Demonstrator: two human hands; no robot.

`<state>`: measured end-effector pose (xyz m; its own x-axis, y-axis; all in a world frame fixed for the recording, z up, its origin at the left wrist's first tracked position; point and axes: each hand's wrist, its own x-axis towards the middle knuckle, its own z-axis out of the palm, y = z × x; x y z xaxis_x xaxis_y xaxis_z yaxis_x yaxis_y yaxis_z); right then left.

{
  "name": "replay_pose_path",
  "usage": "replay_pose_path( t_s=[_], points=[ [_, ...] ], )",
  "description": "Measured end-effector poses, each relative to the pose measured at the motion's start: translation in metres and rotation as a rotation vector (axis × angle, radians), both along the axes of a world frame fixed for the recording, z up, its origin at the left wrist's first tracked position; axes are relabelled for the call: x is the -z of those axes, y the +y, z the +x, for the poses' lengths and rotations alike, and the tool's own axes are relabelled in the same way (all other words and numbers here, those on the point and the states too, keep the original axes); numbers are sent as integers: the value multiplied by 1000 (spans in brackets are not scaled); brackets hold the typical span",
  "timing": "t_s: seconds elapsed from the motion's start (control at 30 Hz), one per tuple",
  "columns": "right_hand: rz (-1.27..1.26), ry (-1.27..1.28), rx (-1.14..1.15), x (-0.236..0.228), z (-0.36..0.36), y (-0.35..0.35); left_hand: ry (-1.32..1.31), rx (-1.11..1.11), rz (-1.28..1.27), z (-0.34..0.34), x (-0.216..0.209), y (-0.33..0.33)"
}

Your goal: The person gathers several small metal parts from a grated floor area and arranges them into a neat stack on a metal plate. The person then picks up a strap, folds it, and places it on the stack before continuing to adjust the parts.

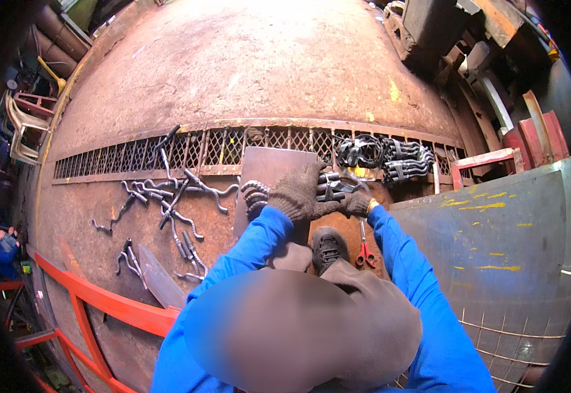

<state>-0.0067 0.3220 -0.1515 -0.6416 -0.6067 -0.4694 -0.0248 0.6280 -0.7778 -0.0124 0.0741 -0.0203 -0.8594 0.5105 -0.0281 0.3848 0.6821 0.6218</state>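
My left hand (pixel 300 194), in a dark knit glove, is closed over a bundle of black curved metal parts (pixel 333 187). My right hand (pixel 358 204), also gloved, grips the same bundle from the right side. The bundle is held just above a flat rusty steel plate (pixel 267 171) lying on the floor. Both blue sleeves reach forward from the lower edge. A black shoe (pixel 328 247) sits below the hands.
Red-handled scissors (pixel 364 251) lie beside the shoe. Tied bundles of black parts (pixel 383 157) rest on a metal floor grate (pixel 187 149). Loose bent steel hooks (pixel 167 203) are scattered to the left. An orange railing (pixel 102 301) runs lower left; a large blue-grey steel panel (pixel 495 229) stands right.
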Motion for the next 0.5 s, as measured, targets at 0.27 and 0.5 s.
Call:
replay_pose_path(
  t_s=[0.27,0.5],
  points=[
    [289,-7,-196,-56,-112,-13,-148,-31,238,1,14,5],
    [550,224,-282,-169,-139,-42,-57,-11,40,3,-25,5]
  ],
)
